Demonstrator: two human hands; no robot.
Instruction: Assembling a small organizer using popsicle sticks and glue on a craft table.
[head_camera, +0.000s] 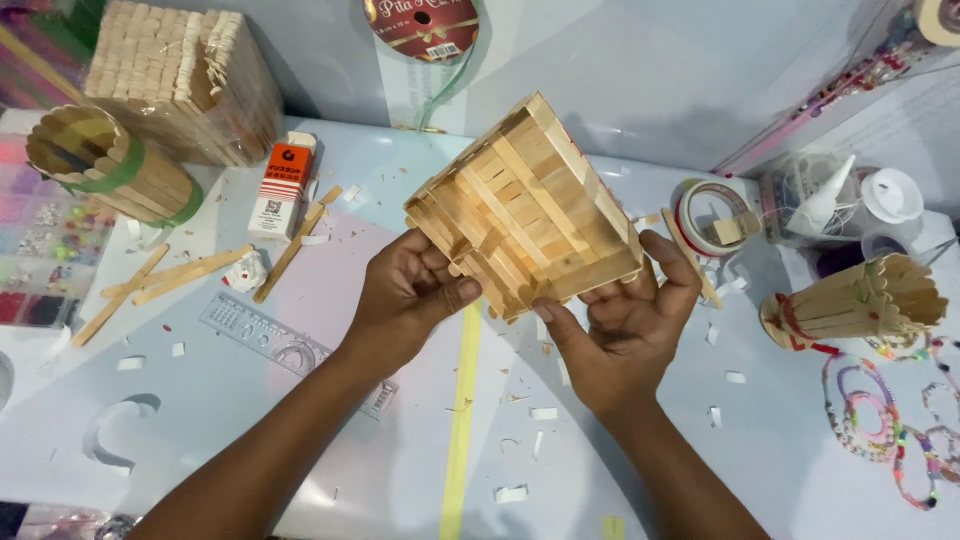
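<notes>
Over the desk (200, 420), bare along its near edge, you hold a wooden stick box (525, 205) aloft mid-desk: your left hand (405, 295) grips its lower corner, your right hand (625, 320) its underside; loose sticks (170, 280) clutter the left edge.

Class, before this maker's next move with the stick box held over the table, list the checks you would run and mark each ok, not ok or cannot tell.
1. Both hands grip the wooden stick box: ok; left hand and right hand hold its lower edges.
2. Box lifted off the table: ok.
3. Sticks on the visible face lie flush: ok.
4. Joints fully set: cannot tell.
5. Glue bottle in easy reach: ok, judged by eye.
6. Table free of scraps: not ok; paper bits and loose sticks lie about.
</notes>
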